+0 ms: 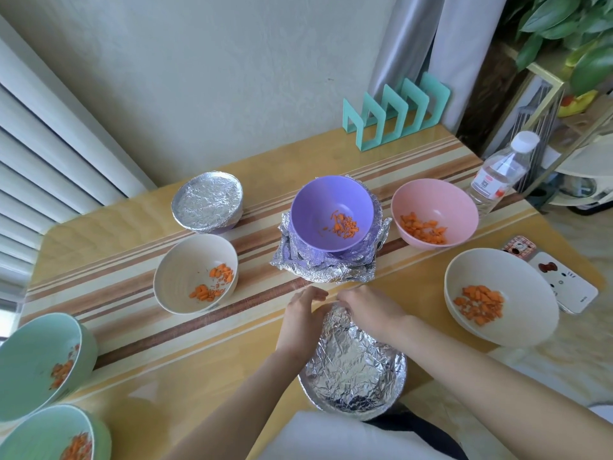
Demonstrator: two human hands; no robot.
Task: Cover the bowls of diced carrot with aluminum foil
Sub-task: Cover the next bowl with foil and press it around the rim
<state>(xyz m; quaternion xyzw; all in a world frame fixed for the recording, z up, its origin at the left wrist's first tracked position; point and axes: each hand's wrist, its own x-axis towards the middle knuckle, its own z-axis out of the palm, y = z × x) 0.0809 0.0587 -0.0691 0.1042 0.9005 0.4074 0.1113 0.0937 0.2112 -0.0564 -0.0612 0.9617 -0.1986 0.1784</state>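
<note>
A bowl wrapped in crinkled aluminum foil (355, 370) stands at the table's near edge. My left hand (300, 318) and my right hand (368, 308) both press the foil down over its far rim, fingers curled around the edge. A purple bowl (331, 207) with diced carrot sits on a loose crumpled foil sheet (318, 272) just beyond my hands. A foil-covered bowl (207, 202) stands at the back left. Open bowls with carrot: white (185, 277), pink (434, 204), white (497, 287), and two green (36, 353) (49, 436).
A teal rack (394, 111) stands at the back against the wall. A water bottle (497, 174) is at the right rear, and a phone (560, 283) lies at the table's right edge. A white cloth (331, 436) lies below the foil bowl.
</note>
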